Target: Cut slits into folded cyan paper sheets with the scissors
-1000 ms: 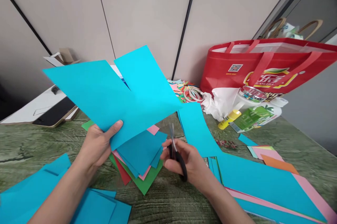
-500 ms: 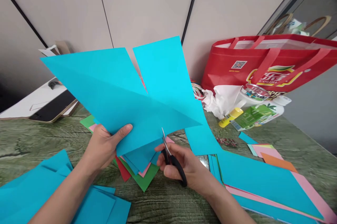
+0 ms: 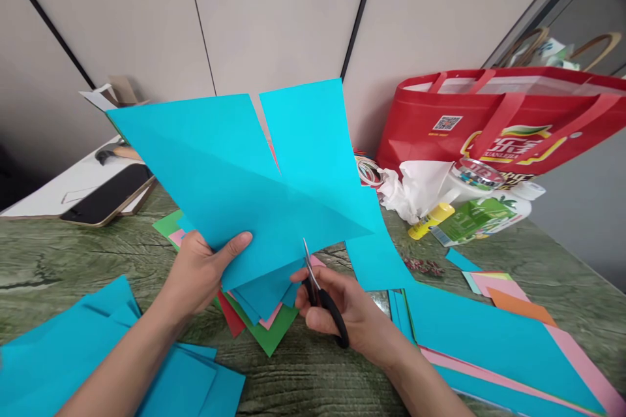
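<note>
A large blue sheet [image 3: 229,175] is held up over the table, with a narrow slit running down from its top edge. My left hand [image 3: 203,273] grips its lower left edge, thumb on the front face. In my right hand [image 3: 337,309] are black-handled scissors [image 3: 320,299], their blades upright at the sheet's bottom edge, one blade in front of the paper. Beneath the sheet lies a stack of blue, green, red and pink papers [image 3: 274,332]. More blue sheets [image 3: 63,352] lie at the lower left.
Blue and pink sheets [image 3: 489,332] spread over the right side of the table [image 3: 303,384]. Behind them are a glue stick [image 3: 430,221], crumpled white tissue [image 3: 413,188], a green-labelled bottle [image 3: 479,218] and a red bag [image 3: 420,123]. A phone [image 3: 110,195] lies at the left.
The sheet's upper left part has swung slightly right and down, and the slit's top has shifted right. Both hands keep their holds, and the scissors have barely moved.
</note>
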{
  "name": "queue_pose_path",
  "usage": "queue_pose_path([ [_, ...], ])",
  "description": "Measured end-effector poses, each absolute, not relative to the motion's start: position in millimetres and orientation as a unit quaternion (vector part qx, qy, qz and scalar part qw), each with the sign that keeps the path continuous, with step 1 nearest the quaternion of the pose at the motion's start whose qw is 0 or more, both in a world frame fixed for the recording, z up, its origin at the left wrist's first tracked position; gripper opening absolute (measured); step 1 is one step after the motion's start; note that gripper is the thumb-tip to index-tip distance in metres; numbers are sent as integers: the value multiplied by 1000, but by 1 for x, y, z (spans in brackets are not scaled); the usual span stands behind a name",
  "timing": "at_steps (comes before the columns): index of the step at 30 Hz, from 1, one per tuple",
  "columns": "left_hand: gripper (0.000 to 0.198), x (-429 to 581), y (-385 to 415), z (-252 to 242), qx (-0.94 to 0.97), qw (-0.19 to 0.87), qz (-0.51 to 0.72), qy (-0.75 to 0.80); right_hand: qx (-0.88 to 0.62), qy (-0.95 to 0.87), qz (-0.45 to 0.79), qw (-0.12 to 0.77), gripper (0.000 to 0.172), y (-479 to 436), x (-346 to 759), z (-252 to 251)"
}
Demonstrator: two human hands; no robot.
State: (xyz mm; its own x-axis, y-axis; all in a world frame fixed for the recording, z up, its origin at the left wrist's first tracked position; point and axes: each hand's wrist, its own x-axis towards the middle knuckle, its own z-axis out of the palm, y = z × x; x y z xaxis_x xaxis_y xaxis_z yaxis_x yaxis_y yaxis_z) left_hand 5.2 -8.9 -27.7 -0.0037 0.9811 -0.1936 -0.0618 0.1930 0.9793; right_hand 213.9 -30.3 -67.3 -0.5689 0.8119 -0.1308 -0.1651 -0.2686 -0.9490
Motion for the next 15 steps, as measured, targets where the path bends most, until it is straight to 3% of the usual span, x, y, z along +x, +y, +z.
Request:
queue_pose_path([
  [15, 54, 6, -8, -32, 432, 527, 494, 540, -320, -516, 725, 326, 35, -30, 214, -69],
])
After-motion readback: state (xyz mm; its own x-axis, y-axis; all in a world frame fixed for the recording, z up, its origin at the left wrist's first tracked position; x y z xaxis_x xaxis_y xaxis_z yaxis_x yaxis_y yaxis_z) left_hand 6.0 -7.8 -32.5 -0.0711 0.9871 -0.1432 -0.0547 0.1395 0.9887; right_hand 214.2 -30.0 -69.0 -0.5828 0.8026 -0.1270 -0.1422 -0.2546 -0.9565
